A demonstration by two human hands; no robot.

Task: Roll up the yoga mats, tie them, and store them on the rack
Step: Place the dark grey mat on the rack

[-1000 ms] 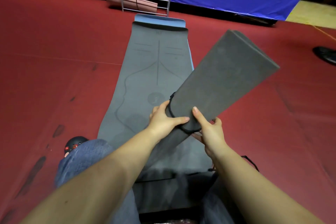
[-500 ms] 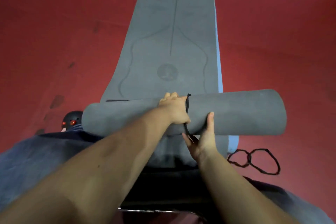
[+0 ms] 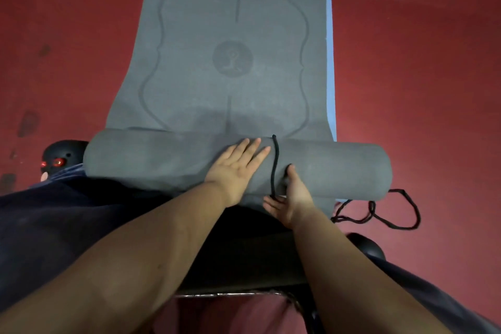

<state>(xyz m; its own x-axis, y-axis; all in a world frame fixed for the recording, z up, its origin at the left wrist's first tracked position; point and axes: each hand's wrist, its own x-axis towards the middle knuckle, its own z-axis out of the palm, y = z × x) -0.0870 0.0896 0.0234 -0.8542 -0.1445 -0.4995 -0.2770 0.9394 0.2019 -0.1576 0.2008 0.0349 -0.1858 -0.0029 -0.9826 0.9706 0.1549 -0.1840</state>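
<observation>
A rolled grey yoga mat (image 3: pixel 339 168) lies crosswise in front of me, on top of a flat grey mat (image 3: pixel 233 43). A black cord (image 3: pixel 274 165) runs round the roll near its middle. My left hand (image 3: pixel 237 168) lies flat on the roll with straight fingers, just left of the cord. My right hand (image 3: pixel 291 195) is at the roll's near side, thumb up against the roll, fingers under it beside the cord's lower end. Whether it holds the cord is hidden. The rack is out of view.
A blue mat edge (image 3: pixel 330 62) shows under the flat grey mat on its right. More loose black cord (image 3: pixel 390 214) lies on the red floor (image 3: pixel 420 76) at right. A black device with red lights (image 3: pixel 58 157) sits at left. My dark-clothed legs fill the lower frame.
The roll went from tilted upward in both hands to lying crosswise on the flat mat. My left hand opened flat on it. The view tilted down, losing the rack.
</observation>
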